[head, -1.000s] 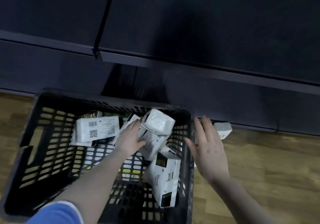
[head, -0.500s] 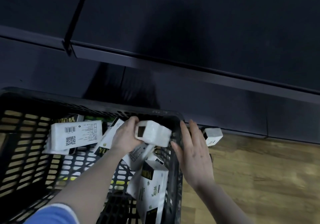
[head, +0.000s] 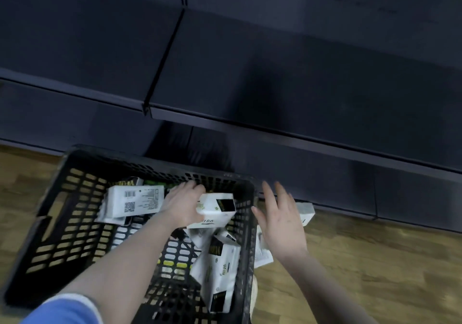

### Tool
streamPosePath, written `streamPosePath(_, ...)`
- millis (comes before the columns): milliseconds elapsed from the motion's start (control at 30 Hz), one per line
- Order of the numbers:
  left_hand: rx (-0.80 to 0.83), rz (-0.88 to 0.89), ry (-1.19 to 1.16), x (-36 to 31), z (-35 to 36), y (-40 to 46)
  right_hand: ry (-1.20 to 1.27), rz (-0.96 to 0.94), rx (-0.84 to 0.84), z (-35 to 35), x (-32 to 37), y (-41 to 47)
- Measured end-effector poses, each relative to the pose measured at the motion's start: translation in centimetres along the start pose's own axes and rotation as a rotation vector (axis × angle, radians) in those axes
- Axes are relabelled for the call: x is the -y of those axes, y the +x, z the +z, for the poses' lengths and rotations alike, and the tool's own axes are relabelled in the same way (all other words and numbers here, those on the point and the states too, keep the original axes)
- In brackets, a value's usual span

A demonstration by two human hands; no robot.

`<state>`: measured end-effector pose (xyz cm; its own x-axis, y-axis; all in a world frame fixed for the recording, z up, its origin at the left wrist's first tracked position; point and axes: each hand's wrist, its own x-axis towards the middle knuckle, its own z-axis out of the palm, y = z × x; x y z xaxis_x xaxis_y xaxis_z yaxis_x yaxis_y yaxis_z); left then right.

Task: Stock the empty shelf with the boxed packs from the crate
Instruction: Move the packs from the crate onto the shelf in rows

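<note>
One boxed pack is now in the left hand, gripped along its left side with the printed face turned upward; half a second ago the same pack showed its white end face, and a second ago the hand only rested against the pile. The pack has been raised clear of the others and sits just inside the crate's right wall. The right hand holds nothing: fingers straight and spread, hovering outside the crate just beyond its right rim, close to the lifted pack but not touching it. It has held that open posture through all three moments.

Remaining stock inside the crate: a barcode-labelled pack lying flat at the far left, with another dark-printed pack partly under it, and a tilted pack leaning against the right wall below the lifted one. Two further packs lie on the wooden floor outside the crate, one near the shelf base, one against the crate wall.

Judgement: extraction of one pack is under way; the open right hand appears placed to receive or steady it. The dark shelf above carries nothing visible, so stocking looks barely begun. The loose floor packs will need collecting.
</note>
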<state>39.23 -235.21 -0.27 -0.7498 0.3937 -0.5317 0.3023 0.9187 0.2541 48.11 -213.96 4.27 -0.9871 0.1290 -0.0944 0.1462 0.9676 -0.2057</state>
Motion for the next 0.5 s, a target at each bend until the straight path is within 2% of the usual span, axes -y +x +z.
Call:
streamPosePath(367, -0.157, 0.088, 0.030, -5.6, -15.9, -9.0, -0.042, -0.101, -0.006, -13.9, 0.9, 0.3)
streamPosePath(500, -0.191, 0.123, 0.053, -7.0, -21.3, -12.2, -0.019, -0.158, -0.088, -18.8, 2.8, 0.3)
